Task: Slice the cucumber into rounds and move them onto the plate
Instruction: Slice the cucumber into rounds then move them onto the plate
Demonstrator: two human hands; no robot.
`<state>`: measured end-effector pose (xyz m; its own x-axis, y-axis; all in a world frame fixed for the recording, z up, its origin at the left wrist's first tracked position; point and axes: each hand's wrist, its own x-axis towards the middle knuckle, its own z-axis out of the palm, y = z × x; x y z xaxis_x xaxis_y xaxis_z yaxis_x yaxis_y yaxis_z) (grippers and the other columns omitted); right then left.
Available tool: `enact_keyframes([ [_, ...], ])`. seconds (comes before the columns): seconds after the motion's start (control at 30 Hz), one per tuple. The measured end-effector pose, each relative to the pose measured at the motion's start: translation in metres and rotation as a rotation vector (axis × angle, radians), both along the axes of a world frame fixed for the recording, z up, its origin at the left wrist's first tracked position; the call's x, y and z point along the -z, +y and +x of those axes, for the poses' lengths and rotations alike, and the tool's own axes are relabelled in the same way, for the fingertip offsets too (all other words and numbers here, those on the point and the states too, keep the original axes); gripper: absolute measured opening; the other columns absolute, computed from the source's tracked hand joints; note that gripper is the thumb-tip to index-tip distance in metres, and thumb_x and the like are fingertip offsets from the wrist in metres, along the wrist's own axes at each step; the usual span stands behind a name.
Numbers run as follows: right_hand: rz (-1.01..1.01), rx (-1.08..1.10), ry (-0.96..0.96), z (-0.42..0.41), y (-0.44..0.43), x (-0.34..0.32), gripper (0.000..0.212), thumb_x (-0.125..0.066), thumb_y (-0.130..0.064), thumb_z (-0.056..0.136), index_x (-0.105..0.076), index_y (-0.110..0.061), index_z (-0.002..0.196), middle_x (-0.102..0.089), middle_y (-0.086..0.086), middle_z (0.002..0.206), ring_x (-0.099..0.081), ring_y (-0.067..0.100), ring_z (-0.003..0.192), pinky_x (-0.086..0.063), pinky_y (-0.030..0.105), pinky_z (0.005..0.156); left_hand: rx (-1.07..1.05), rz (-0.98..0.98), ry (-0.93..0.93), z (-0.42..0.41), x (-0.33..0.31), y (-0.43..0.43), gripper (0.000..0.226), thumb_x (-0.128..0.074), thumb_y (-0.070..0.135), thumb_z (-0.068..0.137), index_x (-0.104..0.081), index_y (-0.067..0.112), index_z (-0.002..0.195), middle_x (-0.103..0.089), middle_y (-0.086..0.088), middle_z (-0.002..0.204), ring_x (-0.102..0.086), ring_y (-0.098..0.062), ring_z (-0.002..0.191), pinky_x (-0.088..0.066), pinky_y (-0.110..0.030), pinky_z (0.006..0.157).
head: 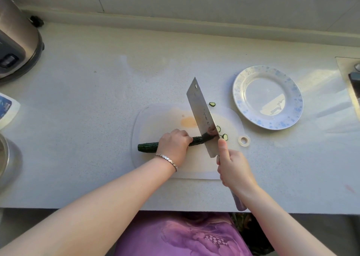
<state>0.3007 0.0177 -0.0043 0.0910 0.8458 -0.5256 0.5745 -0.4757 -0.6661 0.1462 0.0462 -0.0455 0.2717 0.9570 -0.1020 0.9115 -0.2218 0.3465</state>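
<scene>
A dark green cucumber [148,146] lies across a translucent white cutting board [161,119]. My left hand [174,144] presses down on its middle and hides that part. My right hand [233,168] grips the handle of a steel cleaver [202,115], whose blade meets the cucumber's right end. Two thin rounds [225,136] lie on the board just right of the blade, and one more round [212,104] sits at the board's far edge. A white plate with blue speckles [296,107] stands to the right, nothing on it.
A steel appliance [17,41] stands at the far left, a metal pot [7,158] at the left edge, and a blue-and-white packet [6,107] between them. A sink edge [350,76] is at the right. The counter's front edge runs just below my wrists.
</scene>
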Motion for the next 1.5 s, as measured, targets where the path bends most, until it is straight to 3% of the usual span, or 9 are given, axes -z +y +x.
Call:
enact_keyframes([
  [0.4, 0.036, -0.086, -0.135, -0.012, -0.002, 0.01, 0.056, -0.023, -0.05, 0.095, -0.031, -0.012, 0.056, -0.038, 0.005, 0.053, -0.036, 0.019, 0.051, -0.026, 0.033, 0.052, -0.067, 0.046, 0.005, 0.001, 0.006, 0.0, 0.037, -0.09, 0.002, 0.027, -0.073, 0.022, 0.053, -0.064, 0.006, 0.049, -0.062, -0.016, 0.045, -0.04, -0.014, 0.036],
  [0.57, 0.115, -0.072, -0.074, -0.009, -0.008, 0.011, 0.055, -0.023, -0.055, 0.092, -0.033, -0.012, 0.059, -0.039, 0.006, 0.056, -0.035, 0.018, 0.053, -0.027, 0.034, 0.055, -0.137, -0.119, -0.064, -0.003, 0.001, -0.002, 0.032, -0.055, 0.002, 0.087, -0.065, 0.014, 0.115, -0.064, -0.004, 0.117, -0.057, -0.025, 0.109, -0.047, -0.031, 0.078],
  [0.63, 0.18, -0.108, -0.094, -0.002, -0.007, 0.002, 0.052, -0.027, -0.054, 0.091, -0.029, -0.014, 0.056, -0.032, 0.0, 0.051, -0.031, 0.015, 0.05, -0.023, 0.032, 0.051, -0.1, -0.117, -0.07, -0.008, -0.002, -0.004, 0.033, -0.053, 0.006, 0.089, -0.063, 0.016, 0.119, -0.061, -0.002, 0.122, -0.057, -0.026, 0.11, -0.047, -0.031, 0.083],
  [0.77, 0.289, -0.208, -0.266, 0.026, 0.007, -0.015, 0.042, -0.041, -0.054, 0.088, -0.047, -0.019, 0.066, -0.04, -0.005, 0.05, -0.044, 0.018, 0.054, -0.028, 0.025, 0.047, -0.18, 0.382, -0.284, -0.015, -0.006, -0.001, 0.02, -0.054, 0.012, 0.08, -0.07, 0.01, 0.091, -0.066, -0.009, 0.079, -0.063, -0.027, 0.065, -0.048, -0.032, 0.063],
  [0.9, 0.378, -0.279, -0.482, 0.062, 0.034, -0.02, 0.053, -0.048, -0.063, 0.079, -0.052, -0.011, 0.071, -0.043, -0.003, 0.053, -0.051, 0.026, 0.06, -0.036, 0.034, 0.056, -0.126, 0.638, -0.438, 0.009, -0.039, 0.014, 0.023, -0.048, 0.017, 0.083, -0.05, 0.016, 0.105, -0.045, -0.003, 0.098, -0.047, -0.021, 0.083, -0.036, -0.032, 0.078],
  [1.0, 0.498, -0.32, -0.548, 0.089, 0.051, -0.019, 0.053, -0.061, -0.06, 0.075, -0.031, -0.022, 0.055, -0.025, -0.011, 0.043, -0.036, 0.022, 0.047, -0.021, 0.024, 0.042, 0.183, 0.364, -0.326, 0.047, -0.061, 0.047, 0.045, -0.044, 0.04, 0.086, -0.041, 0.021, 0.128, -0.048, -0.005, 0.135, -0.044, -0.021, 0.122, -0.035, -0.036, 0.102],
  [1.07, 0.508, -0.377, -0.538, 0.103, 0.057, -0.021, 0.057, -0.055, -0.066, 0.073, -0.023, -0.023, 0.054, -0.011, -0.014, 0.041, -0.025, 0.019, 0.038, -0.009, 0.015, 0.04, 0.316, 0.043, -0.029, 0.071, -0.066, 0.072, 0.068, -0.036, 0.06, 0.087, -0.017, 0.03, 0.145, -0.014, -0.001, 0.157, -0.012, -0.016, 0.144, -0.013, -0.039, 0.117],
  [1.2, 0.591, -0.427, -0.558, 0.138, 0.071, -0.009, 0.056, -0.036, -0.071, 0.079, -0.026, -0.02, 0.057, -0.016, -0.012, 0.044, -0.019, 0.016, 0.036, -0.004, 0.011, 0.041, 0.421, -0.208, 0.246, 0.105, -0.057, 0.112, 0.088, -0.032, 0.07, 0.084, 0.012, 0.027, 0.147, 0.019, 0.003, 0.156, 0.017, -0.013, 0.143, 0.006, -0.044, 0.119],
  [1.5, 0.686, -0.445, -0.626, 0.2, 0.109, 0.005, 0.051, -0.044, -0.064, 0.073, -0.025, -0.019, 0.057, -0.022, -0.011, 0.044, -0.019, 0.018, 0.036, -0.002, 0.011, 0.043, 0.393, -0.342, 0.167, 0.168, -0.036, 0.171, 0.101, -0.046, 0.072, 0.077, 0.016, 0.032, 0.145, 0.024, 0.004, 0.155, 0.024, -0.015, 0.141, 0.012, -0.051, 0.116],
])
